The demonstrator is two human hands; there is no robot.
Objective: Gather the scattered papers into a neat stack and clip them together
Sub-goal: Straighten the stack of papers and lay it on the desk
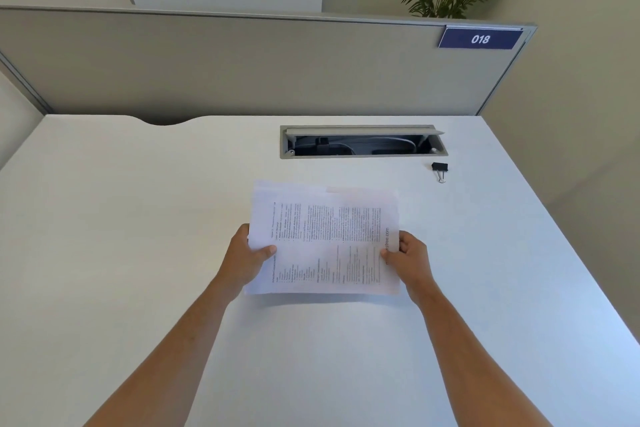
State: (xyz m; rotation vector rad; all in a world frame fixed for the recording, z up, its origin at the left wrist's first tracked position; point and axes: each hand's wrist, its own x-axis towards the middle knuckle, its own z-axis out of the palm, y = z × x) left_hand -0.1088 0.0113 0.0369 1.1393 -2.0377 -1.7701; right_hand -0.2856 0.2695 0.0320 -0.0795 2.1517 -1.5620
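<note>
White papers [325, 239] hung over the bench [138, 218], my left hand [247, 258] and right hand [410, 258] pinching opposite edges. Top edges looked uneven; I judged sheets could slip before I reached the clip [440, 170], well apart.

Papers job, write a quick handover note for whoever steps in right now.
Left hand grips the left edge of the papers; right hand grips the right edge.
Papers are gathered and held over the desk, top edges not quite flush.
Binder clip lies untouched, far right, near the cable tray.
Left: square the stack, fetch the clip, clip it on.
</note>
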